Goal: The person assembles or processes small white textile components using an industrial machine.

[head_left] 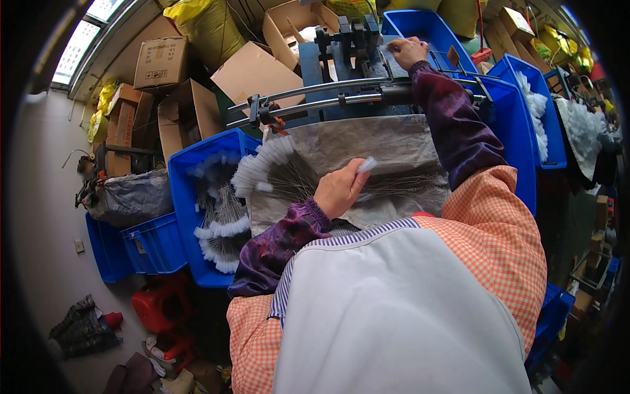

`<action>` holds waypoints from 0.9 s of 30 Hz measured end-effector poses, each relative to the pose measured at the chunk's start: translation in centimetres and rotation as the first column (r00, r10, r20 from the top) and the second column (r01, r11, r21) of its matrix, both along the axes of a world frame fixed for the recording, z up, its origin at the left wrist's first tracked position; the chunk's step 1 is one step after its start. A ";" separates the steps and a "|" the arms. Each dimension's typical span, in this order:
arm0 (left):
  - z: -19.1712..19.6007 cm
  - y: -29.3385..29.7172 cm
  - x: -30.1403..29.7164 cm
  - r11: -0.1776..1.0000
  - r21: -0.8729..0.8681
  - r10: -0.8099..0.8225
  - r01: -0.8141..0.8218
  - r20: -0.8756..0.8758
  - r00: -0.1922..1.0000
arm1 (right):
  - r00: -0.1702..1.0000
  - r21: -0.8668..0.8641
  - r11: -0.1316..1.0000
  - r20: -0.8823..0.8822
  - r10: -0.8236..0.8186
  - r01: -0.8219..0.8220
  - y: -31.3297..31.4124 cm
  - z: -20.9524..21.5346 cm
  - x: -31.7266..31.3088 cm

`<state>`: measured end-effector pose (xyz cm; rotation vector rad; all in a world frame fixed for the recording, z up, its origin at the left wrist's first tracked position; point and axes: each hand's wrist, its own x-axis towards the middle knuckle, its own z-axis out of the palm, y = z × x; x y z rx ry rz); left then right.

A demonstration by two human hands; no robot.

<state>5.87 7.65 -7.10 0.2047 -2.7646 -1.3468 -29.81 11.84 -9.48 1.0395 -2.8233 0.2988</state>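
Note:
My left hand is closed around a thin wire brush, whose white bristle tip sticks out past the thumb. Beneath it a grey cloth is draped in front of the machine. A fanned bundle of white-tipped wire brushes lies on the cloth to the left, and thin bare wires lie to the right. Farther off, my right hand reaches to the right side of the metal machine, its fingers curled. Whatever those fingers hold is too small to make out.
Two metal rails cross between me and the machine. A blue bin with more brushes stands at left; another blue bin is at right. Cardboard boxes and yellow sacks crowd the back. A red stool stands lower left.

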 end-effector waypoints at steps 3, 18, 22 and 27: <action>0.0 -0.2 0.1 1.000 0.008 0.007 -0.007 -0.012 1.000 | 0.998 0.001 0.998 -0.002 -0.071 0.071 0.7 0.4 0.2; 1.0 -1.0 -0.3 0.958 0.271 0.107 -0.094 -0.033 0.994 | 1.000 -0.074 0.997 -0.014 0.004 -0.005 -1.7 -0.6 3.7; 1.0 -0.9 -0.5 0.950 0.270 0.168 -0.155 -0.024 0.986 | 0.999 -0.071 0.997 -0.034 -0.010 0.007 -3.1 -0.8 4.9; 1.4 -1.1 -0.5 0.951 0.214 0.237 -0.223 -0.040 0.971 | 0.998 -0.035 0.999 -0.066 0.009 -0.012 -2.7 -0.2 5.1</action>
